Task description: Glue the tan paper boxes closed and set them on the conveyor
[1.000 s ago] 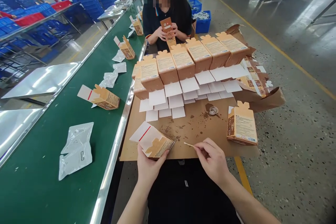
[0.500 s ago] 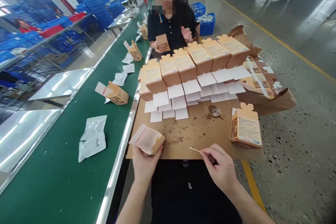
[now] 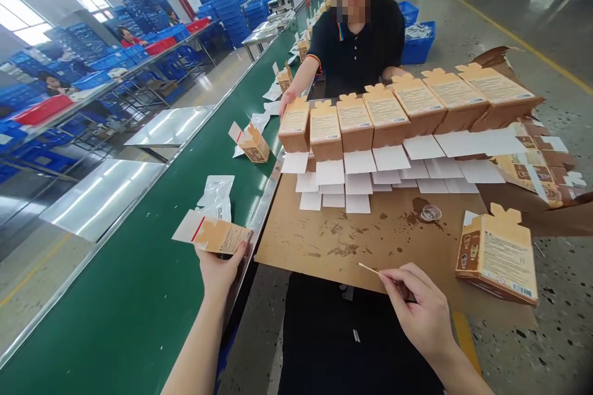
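Head view: left of centre, the left hand (image 3: pixel 220 268) grips a small brown carton (image 3: pixel 229 237) over the green conveyor belt (image 3: pixel 125 315). Its thumb presses the carton's right end; the other fingers are mostly hidden underneath, so how they are set cannot be told. The carton lies tilted, its white flap (image 3: pixel 186 226) with a red strip pointing left; whether it touches the belt is unclear. Just behind it is a silver pouch (image 3: pixel 217 191) on the belt, and farther up another carton (image 3: pixel 257 145) stands with its flap raised.

At lower right of centre, the right hand (image 3: pixel 419 302) pinches a thin swab (image 3: pixel 369 268) between thumb and fingers, its pale tip pointing left over the near edge of the brown-topped desk (image 3: pixel 301 231). Dark wet marks (image 3: pixel 349 249) spot the desk's middle, and a small clear dish (image 3: pixel 430 213) sits right of them. One carton stands by itself at the right of the frame (image 3: pixel 504 259).

Across the upper centre runs a row of cartons (image 3: pixel 354 120), white flaps hanging toward the viewer. Behind it, a co-worker in a dark shirt (image 3: pixel 361 52) has one hand (image 3: pixel 288 100) at the row's left end.
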Motion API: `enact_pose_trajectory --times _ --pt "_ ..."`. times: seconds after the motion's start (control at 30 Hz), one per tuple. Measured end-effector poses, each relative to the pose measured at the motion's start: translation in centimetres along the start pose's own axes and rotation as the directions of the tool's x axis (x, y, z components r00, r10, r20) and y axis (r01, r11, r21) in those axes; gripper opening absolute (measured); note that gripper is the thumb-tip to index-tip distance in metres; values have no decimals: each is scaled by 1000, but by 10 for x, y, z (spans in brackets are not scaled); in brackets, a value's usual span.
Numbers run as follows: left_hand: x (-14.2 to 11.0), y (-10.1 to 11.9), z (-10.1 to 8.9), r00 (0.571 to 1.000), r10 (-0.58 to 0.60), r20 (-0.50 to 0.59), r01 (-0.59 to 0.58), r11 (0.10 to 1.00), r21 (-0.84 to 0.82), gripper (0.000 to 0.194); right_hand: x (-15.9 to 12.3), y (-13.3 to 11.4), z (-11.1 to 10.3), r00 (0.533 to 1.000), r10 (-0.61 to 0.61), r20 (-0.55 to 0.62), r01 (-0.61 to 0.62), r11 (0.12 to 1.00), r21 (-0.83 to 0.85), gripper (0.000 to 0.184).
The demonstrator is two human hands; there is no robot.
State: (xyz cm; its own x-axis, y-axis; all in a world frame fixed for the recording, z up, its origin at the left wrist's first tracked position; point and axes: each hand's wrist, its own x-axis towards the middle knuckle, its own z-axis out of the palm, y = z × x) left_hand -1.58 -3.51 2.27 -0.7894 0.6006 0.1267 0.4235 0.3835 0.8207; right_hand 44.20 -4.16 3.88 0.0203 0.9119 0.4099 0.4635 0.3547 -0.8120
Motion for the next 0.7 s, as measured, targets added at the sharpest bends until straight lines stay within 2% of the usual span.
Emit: enact_pose_trajectory --times 0.13,0.23,0.3,0.4,0.47,0.53,0.6,0.67,0.7 --pt "20 -7 5 995 -37 -93 42 998 55 98 7 -3 4 999 -31 19 30 999 19 23" --pt "36 2 11 996 -49 -79 54 996 66 93 11 -1 5 1000 -22 1 22 999 37 25" --pt "41 9 13 996 -52 -73 53 998 15 93 14 0 1 1000 -15 -24 17 999 48 25" --pt "32 13 6 999 6 -49 -8 999 -42 103 19 2 -15 998 -16 -68 19 999 40 23" --pt "16 9 -1 989 59 -134 -68 996 -63 110 18 3 -30 994 0 -112 0 1000 3 24" --pt "2 11 -3 959 126 -252 -163 977 -134 102 13 5 -43 987 28 -158 -33 999 -31 24" --pt "-1 33 5 946 189 -265 -264 921 -286 83 8 7 -50 981 52 -189 -62 997 -49 26" --pt "12 80 28 964 203 -171 -261 845 -468 61 7 7 -51 979 52 -196 -66 996 -61 28" --pt "23 110 44 978 185 -93 -206 814 -542 53 9 7 -51 981 42 -190 -56 996 -69 29"
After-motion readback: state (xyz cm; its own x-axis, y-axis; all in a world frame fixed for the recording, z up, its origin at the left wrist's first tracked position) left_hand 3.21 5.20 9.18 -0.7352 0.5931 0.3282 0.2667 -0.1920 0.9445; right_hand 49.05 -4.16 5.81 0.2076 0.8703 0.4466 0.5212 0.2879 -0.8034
